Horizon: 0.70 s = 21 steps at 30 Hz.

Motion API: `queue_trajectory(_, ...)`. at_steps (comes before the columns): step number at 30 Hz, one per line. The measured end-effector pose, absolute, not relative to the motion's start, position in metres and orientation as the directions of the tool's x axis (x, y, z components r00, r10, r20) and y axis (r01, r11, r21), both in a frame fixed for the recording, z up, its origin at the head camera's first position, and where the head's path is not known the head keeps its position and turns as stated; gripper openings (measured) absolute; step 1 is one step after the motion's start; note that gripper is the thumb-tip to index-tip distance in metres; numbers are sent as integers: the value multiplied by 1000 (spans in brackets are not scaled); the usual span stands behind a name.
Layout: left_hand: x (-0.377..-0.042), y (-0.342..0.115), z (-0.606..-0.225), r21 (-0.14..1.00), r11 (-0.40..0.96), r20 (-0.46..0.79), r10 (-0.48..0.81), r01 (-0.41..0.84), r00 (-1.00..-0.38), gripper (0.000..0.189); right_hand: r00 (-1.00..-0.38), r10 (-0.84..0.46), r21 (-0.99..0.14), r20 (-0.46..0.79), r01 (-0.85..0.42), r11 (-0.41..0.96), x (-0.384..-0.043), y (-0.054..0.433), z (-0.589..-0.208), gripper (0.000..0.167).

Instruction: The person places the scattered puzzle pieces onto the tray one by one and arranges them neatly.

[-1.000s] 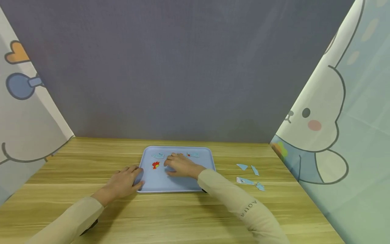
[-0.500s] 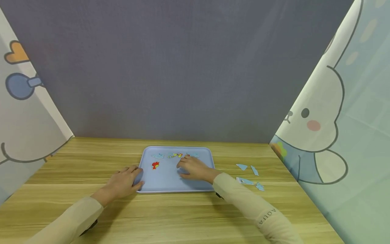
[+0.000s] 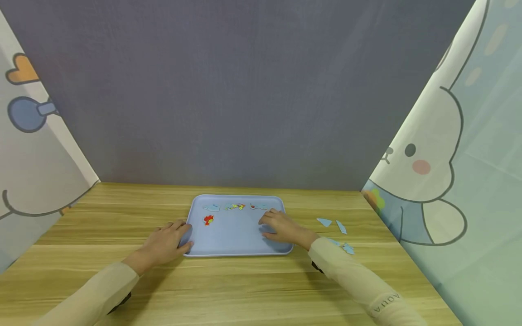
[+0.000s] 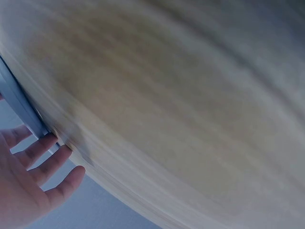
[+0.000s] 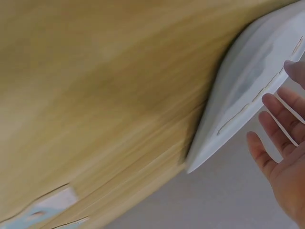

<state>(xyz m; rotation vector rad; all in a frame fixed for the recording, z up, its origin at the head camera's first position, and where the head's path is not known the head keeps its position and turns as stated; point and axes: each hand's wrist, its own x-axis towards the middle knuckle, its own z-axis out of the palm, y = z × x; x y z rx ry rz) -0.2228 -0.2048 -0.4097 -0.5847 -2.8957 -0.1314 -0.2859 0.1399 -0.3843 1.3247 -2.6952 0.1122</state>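
A pale blue tray lies on the wooden table. Along its far side sit three flat printed cut-out pieces: a light blue one, a yellow and blue one and a blue one with a red spot. Below the first is a red piece. My left hand rests at the tray's left edge, fingers loosely extended. Over the tray's right part hovers my right hand, its relaxed fingers holding nothing. The right wrist view shows those fingers spread beside the tray rim.
Several light blue cut-out pieces lie on the table right of the tray, among them a triangular one and a narrow strip. My right forearm partly covers another piece. A grey panel stands behind the table.
My right hand has moved right across the tray, uncovering the yellow and blue piece at the far side. My left hand stays at the tray's left edge.
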Motion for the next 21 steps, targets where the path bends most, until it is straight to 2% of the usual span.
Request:
queue_trajectory(6,-223,-205,-409,50,918,196,378,394,-905,48,-595,-782,-7,185,-797,604,-281,158,-384,27)
queue_trajectory(16,-222,-204,-409,49,919,197,375,392,-906,48,-658,-733,-80,172,-751,655,-270,186,-382,27)
queue_trajectory(21,-222,-204,-409,50,919,202,373,390,-905,48,-655,-721,-76,225,-750,657,-268,201,-384,26)
